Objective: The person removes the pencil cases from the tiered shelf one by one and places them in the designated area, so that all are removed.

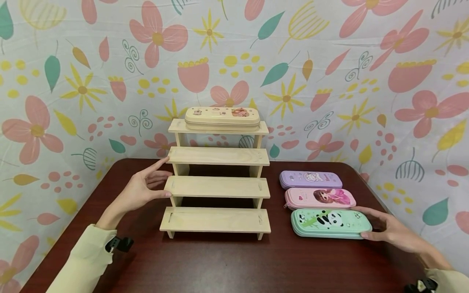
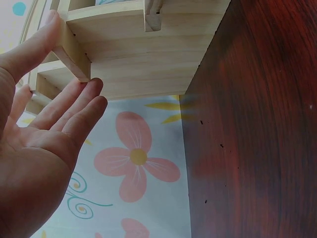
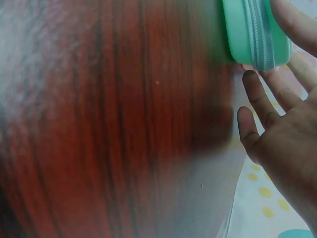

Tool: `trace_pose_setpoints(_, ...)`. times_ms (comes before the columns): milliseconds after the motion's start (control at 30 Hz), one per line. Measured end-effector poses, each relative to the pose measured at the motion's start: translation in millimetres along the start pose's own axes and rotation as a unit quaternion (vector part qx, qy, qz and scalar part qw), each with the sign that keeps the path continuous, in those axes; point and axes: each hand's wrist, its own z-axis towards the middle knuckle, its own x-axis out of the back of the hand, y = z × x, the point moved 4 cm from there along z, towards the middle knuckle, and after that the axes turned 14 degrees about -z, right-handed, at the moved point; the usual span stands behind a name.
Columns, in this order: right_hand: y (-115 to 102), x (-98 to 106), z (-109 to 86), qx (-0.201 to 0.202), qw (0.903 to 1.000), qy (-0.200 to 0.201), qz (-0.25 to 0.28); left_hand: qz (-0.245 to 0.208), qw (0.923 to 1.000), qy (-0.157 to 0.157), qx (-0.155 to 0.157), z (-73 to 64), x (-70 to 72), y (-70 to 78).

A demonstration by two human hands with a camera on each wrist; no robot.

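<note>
Left hand [image 1: 140, 188]: relaxed fingers touched the wooden rack [image 1: 218, 187] | Right hand [image 1: 393, 230]: thumb and fingers apparently pinched the green case [image 1: 331, 223], contact partly hidden

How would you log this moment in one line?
left hand holds pale wooden four-tier rack | right hand grips mint-green rectangular panda case | cream oblong case on top tier

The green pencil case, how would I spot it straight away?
On the dark table, look right of the wooden stand. The green pencil case lies frontmost there, its end held by the right hand. Unlike the pink case and purple case behind, it shows pandas.
</note>
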Motion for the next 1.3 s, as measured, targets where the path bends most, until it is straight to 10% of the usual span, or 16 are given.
trace_pose_setpoints(833, -7, 15, 1.5, 0.009, 0.9996, 0.027, -0.004, -0.007, 1.0000, -0.001, -0.004, -0.1, 0.1, -0.5)
trace_pose_setpoints(1300, -86, 40, 50.1, 0.098, 0.9932, 0.044, -0.045, 0.003, 1.0000, -0.001, 0.001, -0.4, -1.0, 0.5)
